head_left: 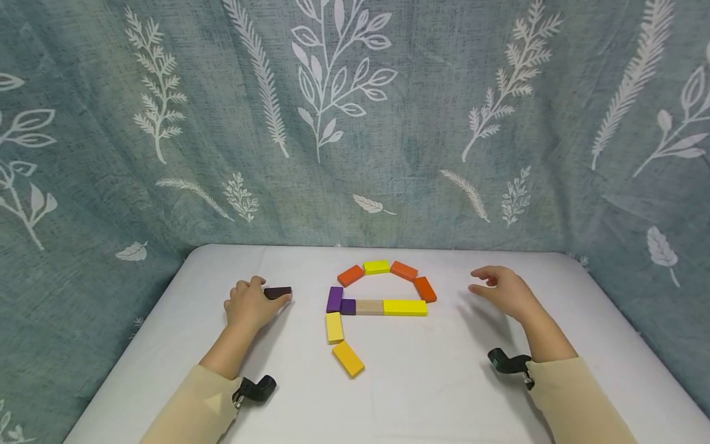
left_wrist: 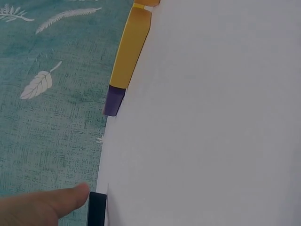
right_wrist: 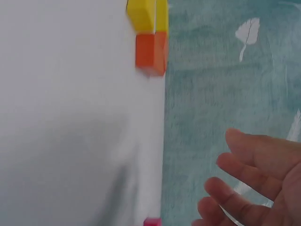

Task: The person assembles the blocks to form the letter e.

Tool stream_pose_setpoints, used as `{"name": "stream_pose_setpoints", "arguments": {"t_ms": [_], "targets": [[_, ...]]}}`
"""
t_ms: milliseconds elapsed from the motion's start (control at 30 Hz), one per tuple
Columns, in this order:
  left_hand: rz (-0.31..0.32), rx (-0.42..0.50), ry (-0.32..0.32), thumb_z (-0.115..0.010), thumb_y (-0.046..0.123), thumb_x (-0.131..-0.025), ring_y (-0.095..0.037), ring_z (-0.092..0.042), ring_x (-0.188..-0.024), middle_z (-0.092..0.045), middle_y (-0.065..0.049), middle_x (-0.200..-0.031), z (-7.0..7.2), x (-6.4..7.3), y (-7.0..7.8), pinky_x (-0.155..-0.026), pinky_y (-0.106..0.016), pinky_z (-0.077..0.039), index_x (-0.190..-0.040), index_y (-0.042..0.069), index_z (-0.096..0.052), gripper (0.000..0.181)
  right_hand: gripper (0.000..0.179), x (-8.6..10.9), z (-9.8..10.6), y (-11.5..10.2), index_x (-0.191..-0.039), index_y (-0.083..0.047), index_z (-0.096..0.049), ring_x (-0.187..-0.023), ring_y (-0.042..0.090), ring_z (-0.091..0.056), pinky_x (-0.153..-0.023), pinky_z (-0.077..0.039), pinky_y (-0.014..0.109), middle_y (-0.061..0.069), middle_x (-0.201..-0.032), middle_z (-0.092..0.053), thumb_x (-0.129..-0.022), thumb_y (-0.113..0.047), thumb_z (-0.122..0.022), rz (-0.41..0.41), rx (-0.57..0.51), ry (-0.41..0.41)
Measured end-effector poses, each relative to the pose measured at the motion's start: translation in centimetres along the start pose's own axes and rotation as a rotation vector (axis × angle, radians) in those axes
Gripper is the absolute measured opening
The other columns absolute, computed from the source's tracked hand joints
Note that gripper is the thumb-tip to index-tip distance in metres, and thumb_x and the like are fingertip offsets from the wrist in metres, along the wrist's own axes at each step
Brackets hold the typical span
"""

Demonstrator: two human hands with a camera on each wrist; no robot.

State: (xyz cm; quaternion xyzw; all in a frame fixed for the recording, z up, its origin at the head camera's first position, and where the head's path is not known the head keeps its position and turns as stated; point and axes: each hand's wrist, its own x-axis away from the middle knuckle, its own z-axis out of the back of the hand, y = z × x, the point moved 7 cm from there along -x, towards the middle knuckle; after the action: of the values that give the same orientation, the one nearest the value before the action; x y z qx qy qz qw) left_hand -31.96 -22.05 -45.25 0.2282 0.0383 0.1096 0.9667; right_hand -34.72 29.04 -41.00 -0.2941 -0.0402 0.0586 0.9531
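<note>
On the left of the table my left hand [head_left: 248, 303] pinches a dark block [head_left: 278, 292] between thumb and fingers. In the left wrist view, the thumb [left_wrist: 70, 199] lies right at the top end of that block [left_wrist: 97, 209]; the other fingers are out of sight there. My right hand [head_left: 506, 293] hangs over the table's right side, fingers loosely bent and holding nothing. The blocks nearest to it are an orange block [head_left: 425, 289] and a long yellow block [head_left: 405, 308]. Its spread fingers [right_wrist: 244, 176] show in the right wrist view.
An arc of orange blocks and a yellow block [head_left: 376, 267] curves above a row with a tan block [head_left: 369, 307] and purple blocks [head_left: 334, 300]. Amber blocks [head_left: 348, 359] trail below it. A pink block [right_wrist: 152, 221] peeks into the right wrist view. A patterned curtain [head_left: 355, 123] hangs behind.
</note>
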Motion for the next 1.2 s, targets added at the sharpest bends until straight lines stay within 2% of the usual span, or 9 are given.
{"name": "stream_pose_setpoints", "arguments": {"t_ms": [267, 433, 533, 1000, 1200], "targets": [[0.071, -0.051, -0.041, -0.067, 0.067, -0.080, -0.049, -0.045, -0.116, -0.048, -0.034, -0.122, -0.8, -0.4, 0.0, -0.094, -0.064, -0.035, -0.129, -0.014, -0.047, 0.097, 0.056, 0.4, 0.6, 4.5, -0.135, 0.007, -0.054, -0.112, 0.046, -0.054, -0.088, -0.047, 0.056, 0.033, -0.130, -0.055, -0.092, -0.023, -0.073, -0.102, -0.033, -0.004], [0.076, -0.044, -0.037, -0.069, 0.065, -0.080, -0.048, -0.048, -0.114, -0.051, -0.032, -0.119, -1.0, -0.4, 0.2, -0.093, -0.065, -0.034, -0.126, -0.015, -0.049, 0.094, 0.060, 0.4, 0.8, 6.3, -0.137, 0.007, -0.052, -0.117, 0.053, -0.046, -0.094, -0.041, 0.063, 0.039, -0.133, -0.043, -0.091, -0.026, -0.072, -0.181, -0.004, 0.004], [0.067, -0.038, -0.033, -0.070, 0.062, -0.081, -0.047, -0.048, -0.113, -0.052, -0.032, -0.118, -1.0, -0.5, 0.1, -0.092, -0.065, -0.034, -0.124, -0.014, -0.051, 0.089, 0.060, 0.3, 0.7, 7.0, -0.136, 0.008, -0.051, -0.119, 0.054, -0.044, -0.097, -0.038, 0.065, 0.040, -0.134, -0.042, -0.090, -0.026, -0.073, -0.215, 0.003, 0.006], [0.030, -0.020, -0.013, -0.073, 0.058, -0.080, -0.044, -0.052, -0.107, -0.057, -0.027, -0.112, -0.8, -0.6, -0.1, -0.088, -0.065, -0.034, -0.118, -0.009, -0.057, 0.078, 0.048, -0.1, 0.8, 7.8, -0.127, 0.009, -0.056, -0.108, 0.049, -0.053, -0.093, -0.042, 0.062, 0.035, -0.120, -0.055, -0.089, -0.014, -0.073, -0.184, 0.012, 0.004], [-0.007, -0.002, 0.012, -0.077, 0.055, -0.078, -0.041, -0.055, -0.102, -0.061, -0.024, -0.107, -0.7, -0.4, -0.2, -0.085, -0.062, -0.034, -0.116, -0.007, -0.061, 0.074, 0.047, 0.3, 0.7, 7.7, -0.125, 0.010, -0.057, -0.101, 0.044, -0.056, -0.089, -0.045, 0.058, 0.032, -0.114, -0.058, -0.087, -0.013, -0.075, -0.171, -0.007, -0.004]]}}
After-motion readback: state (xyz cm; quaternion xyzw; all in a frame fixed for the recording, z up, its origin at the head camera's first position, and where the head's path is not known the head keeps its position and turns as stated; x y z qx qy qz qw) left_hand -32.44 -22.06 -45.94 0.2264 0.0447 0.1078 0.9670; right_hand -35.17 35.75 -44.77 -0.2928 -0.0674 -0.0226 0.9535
